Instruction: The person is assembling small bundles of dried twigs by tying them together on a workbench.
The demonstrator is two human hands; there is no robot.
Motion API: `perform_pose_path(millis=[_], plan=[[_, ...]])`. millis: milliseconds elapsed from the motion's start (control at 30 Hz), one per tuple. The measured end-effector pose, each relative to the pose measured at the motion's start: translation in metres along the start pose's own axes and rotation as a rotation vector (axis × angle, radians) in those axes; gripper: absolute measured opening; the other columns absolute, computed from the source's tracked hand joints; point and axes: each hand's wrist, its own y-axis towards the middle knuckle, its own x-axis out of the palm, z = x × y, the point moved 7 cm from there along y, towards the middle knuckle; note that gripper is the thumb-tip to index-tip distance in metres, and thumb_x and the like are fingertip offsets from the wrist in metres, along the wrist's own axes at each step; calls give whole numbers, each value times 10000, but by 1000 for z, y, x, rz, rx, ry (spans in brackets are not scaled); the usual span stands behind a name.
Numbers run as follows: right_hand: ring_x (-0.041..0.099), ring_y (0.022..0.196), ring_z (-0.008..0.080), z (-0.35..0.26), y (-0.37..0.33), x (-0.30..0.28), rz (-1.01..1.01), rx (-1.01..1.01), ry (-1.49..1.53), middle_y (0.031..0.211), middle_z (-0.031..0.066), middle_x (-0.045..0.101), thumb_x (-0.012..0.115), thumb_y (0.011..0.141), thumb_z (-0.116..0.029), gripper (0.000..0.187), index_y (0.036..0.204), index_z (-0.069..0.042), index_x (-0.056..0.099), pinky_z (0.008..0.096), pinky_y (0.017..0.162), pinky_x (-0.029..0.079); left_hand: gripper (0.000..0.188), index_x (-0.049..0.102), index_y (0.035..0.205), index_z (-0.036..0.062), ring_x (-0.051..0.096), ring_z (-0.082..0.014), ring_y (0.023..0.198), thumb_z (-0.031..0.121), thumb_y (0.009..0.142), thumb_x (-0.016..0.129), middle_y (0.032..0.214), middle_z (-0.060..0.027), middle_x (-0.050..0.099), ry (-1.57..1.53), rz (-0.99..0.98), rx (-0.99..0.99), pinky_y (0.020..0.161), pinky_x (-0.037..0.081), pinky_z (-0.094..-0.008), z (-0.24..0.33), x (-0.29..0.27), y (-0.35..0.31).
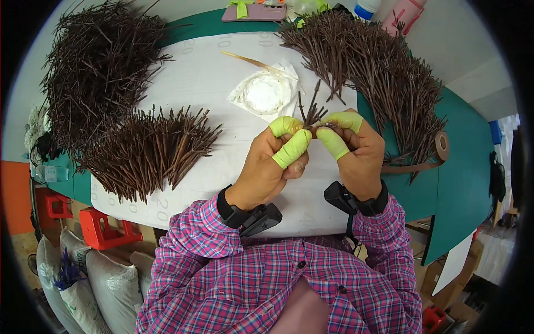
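Note:
A small bundle of dark brown twig-like stems (313, 114) stands up between my hands, tips pointing away from me. My left hand (270, 161) pinches its lower end between thumb and forefinger. Pressed against the other side of that end, my right hand (360, 157) is closed in a pinch too. Yellow-green wraps cover the thumb and forefinger of both hands. The fingers hide most of the bundle's base, where a brown strip seems to show. Beyond the bundle lies a white pad with a round patch of pale paste (263, 93), a thin wooden stick (250, 59) touching it.
A tangled heap of brown stems (100, 61) and a row of stems (150, 150) fill the left side. More stems (378, 72) lie at the right, beside a brown tape roll (442, 146). A pink phone (256, 13) rests at the far edge.

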Motion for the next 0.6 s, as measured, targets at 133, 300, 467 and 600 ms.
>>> perform_pose_path(millis=[133,300,467,600], plan=[[545,749,65,-1,0,1,-1,7,2,821,35,574,576,768,32,131,895,23,542,172,638,434,118,476,947,63,366,-52,518,146,867,498,624,7,432,-75,-68,-40,446,249,-185,-3,4,0],[539,742,60,0,0,2,0,38,64,826,30,577,574,769,31,137,903,20,547,174,638,431,112,482,940,61,366,-52,515,148,870,493,628,4,439,-75,-87,-22,447,251,-187,-2,5,0],[538,745,60,1,-1,2,-52,144,44,828,25,581,572,772,25,149,919,19,549,180,652,432,114,498,918,49,369,-53,506,152,872,489,638,-2,452,-43,-81,3,438,255,-185,-1,4,-1],[540,748,64,3,-1,4,-76,183,134,832,22,583,576,772,17,158,928,21,546,185,659,435,129,512,901,38,376,-55,496,163,871,492,645,-10,472,-5,-63,13,430,263,-184,-3,2,-1]])
